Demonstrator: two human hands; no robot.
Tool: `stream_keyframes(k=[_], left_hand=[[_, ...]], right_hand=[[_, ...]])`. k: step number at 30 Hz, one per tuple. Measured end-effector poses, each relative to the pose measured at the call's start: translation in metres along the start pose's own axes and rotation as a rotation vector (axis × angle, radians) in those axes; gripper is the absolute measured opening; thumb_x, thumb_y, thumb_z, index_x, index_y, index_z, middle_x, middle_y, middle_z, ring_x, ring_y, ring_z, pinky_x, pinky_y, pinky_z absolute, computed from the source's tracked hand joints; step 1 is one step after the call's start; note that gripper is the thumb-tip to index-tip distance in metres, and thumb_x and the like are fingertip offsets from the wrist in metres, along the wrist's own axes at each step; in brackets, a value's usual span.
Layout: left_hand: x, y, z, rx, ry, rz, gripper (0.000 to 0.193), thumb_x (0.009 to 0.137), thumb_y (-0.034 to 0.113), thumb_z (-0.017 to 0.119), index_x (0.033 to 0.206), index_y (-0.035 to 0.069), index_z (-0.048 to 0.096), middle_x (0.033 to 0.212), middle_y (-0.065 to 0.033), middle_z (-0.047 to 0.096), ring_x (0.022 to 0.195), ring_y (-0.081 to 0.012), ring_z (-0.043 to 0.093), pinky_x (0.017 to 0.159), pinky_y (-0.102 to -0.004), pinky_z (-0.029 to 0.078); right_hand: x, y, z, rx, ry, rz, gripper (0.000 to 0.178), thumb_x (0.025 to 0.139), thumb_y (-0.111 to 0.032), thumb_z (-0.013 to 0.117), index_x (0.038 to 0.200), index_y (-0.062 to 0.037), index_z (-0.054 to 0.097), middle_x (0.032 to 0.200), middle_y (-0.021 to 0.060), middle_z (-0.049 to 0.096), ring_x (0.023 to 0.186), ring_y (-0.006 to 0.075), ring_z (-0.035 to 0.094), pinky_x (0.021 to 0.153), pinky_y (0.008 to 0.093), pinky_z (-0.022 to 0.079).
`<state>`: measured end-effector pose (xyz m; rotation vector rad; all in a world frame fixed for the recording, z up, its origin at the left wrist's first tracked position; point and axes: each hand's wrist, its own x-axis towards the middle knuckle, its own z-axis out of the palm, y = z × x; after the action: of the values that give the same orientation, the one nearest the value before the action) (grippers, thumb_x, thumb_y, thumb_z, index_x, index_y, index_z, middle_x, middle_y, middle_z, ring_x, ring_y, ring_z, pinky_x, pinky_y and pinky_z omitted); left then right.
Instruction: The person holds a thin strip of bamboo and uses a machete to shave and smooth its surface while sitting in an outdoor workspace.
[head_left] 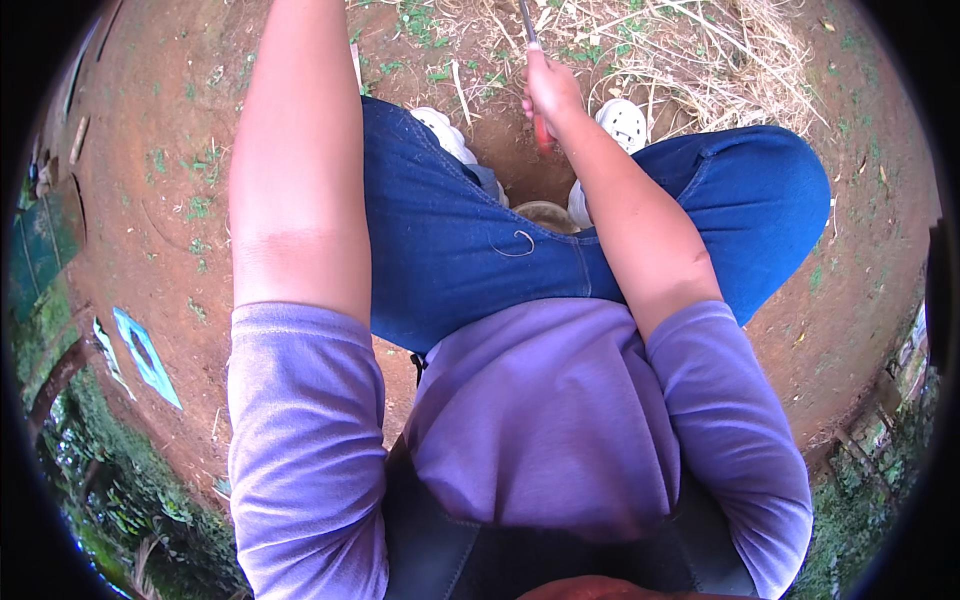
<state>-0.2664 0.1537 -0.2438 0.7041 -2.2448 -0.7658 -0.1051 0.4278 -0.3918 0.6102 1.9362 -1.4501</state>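
My right hand (553, 88) is wrapped round a red-handled tool with a narrow metal blade or shaft (527, 22). The red end of its handle (543, 134) sticks out below my fist, and the far end of the metal runs past the top edge, so its kind is unclear. This hand is between my knees, above bare soil. My left forearm (300, 130) stretches forward and leaves the picture at the top, so the left hand is hidden from sight. Dry straw (720, 50) lies on the ground beyond and right of my right hand.
I sit low with knees spread, in blue jeans (480, 270) and white clogs (622, 124). A round, pale rim (548, 214) shows between my feet. Farther left are a light blue flat piece (147, 357) and a green panel (45, 245) on reddish soil. Plants border the lower corners.
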Motion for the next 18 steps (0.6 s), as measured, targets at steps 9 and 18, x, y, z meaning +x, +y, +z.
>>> stream_keyframes(k=[9,18], left_hand=[[-0.009,0.000,-0.006,-0.192,0.077,-0.003,0.057,0.082,0.048,0.081,0.114,0.002,0.066,0.097,-0.0201,0.073,0.093,-0.0368,0.070,0.084,-0.0452,0.053],[-0.007,-0.006,-0.006,-0.140,0.125,-0.027,0.059,0.079,0.050,0.082,0.106,0.000,0.067,0.093,-0.0196,0.073,0.090,-0.0360,0.071,0.082,-0.0456,0.053]], right_hand=[[0.019,0.021,-0.007,-0.110,0.051,-0.135,0.050,0.106,-0.050,0.043,0.096,-0.0037,0.060,0.069,0.0034,0.055,0.051,0.0156,0.054,0.050,0.0330,0.048],[0.002,-0.029,0.002,0.256,-0.020,-0.220,0.055,0.106,-0.052,0.041,0.093,-0.0012,0.059,0.065,0.0039,0.054,0.048,0.0150,0.053,0.046,0.0321,0.046]])
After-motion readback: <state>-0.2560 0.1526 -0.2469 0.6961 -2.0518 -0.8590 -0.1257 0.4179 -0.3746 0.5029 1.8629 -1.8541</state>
